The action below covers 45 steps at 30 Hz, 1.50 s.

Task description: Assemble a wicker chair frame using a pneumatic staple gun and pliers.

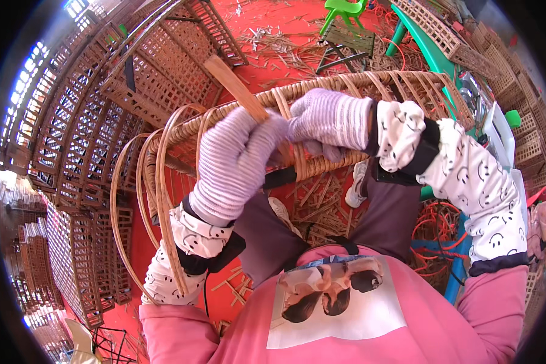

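Observation:
A long wicker basket frame (218, 113) with a cane-wrapped rim lies across in front of me, over my knees. My left hand (227, 161), in a striped lilac knitted glove, is closed round a flat brown wooden strip (233, 87) that sticks up past the rim toward the far left. Close against it is my right hand (333, 120), in a matching glove, its fingers curled at the rim; what they pinch is hidden. Long bent canes (161, 194) loop out at the basket's left end, beside my left forearm. Vertical strips (400, 85) cross the rim on the right.
Stacked lattice baskets (85, 115) crowd the left, and more stand at the far right. Wood scraps lie over the red floor (264, 24). A green chair (346, 9), a folding stool (349, 45) and a green table (428, 42) are beyond. Orange cord (434, 227) lies at right.

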Available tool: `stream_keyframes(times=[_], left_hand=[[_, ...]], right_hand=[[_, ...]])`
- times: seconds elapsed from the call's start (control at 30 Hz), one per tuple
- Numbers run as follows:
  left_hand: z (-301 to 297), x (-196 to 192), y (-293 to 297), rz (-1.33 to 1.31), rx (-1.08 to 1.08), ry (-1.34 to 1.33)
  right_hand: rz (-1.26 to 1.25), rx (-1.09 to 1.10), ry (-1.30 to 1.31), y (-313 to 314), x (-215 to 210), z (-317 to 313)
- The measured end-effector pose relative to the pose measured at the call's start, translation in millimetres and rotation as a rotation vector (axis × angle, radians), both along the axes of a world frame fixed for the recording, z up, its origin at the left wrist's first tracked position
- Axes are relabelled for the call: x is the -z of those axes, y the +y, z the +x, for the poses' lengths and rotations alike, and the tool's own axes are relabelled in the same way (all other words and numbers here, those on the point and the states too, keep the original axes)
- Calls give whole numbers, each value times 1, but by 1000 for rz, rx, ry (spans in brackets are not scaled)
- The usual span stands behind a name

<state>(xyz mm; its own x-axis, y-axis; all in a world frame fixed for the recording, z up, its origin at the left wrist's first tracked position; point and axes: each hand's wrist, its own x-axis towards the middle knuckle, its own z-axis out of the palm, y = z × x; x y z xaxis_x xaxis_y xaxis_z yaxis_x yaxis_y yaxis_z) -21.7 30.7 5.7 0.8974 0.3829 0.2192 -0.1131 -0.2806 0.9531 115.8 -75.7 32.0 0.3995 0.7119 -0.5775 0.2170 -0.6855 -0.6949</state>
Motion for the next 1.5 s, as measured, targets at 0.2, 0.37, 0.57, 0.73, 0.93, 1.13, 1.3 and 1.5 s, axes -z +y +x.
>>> stream_keyframes(times=[0.2, 0.37, 0.57, 0.73, 0.93, 1.13, 1.3, 1.5], left_hand=[[3, -4, 1, -208, -59, -151], [-16, -8, -8, -161, -29, -173], [-54, 27, -25, 755, 347, -269], [-60, 60, -10, 909, 332, -208], [-64, 38, -8, 846, 357, 16], [-9, -8, 27, 860, 159, 276], [26, 5, 40, 1079, 530, 596], [-20, -17, 3, 345, 51, 206]], right_hand=[[13, -51, -60, -16, -14, -22], [462, -276, -1100, -49, 16, -36], [753, -396, -1363, -61, 48, -33], [810, -418, -1177, -52, 45, -30], [688, -394, -1379, -47, 54, -40], [680, -357, -1479, -42, 60, -42], [783, -301, -1489, -39, 59, -46], [779, -243, -1229, -44, 53, -44]])
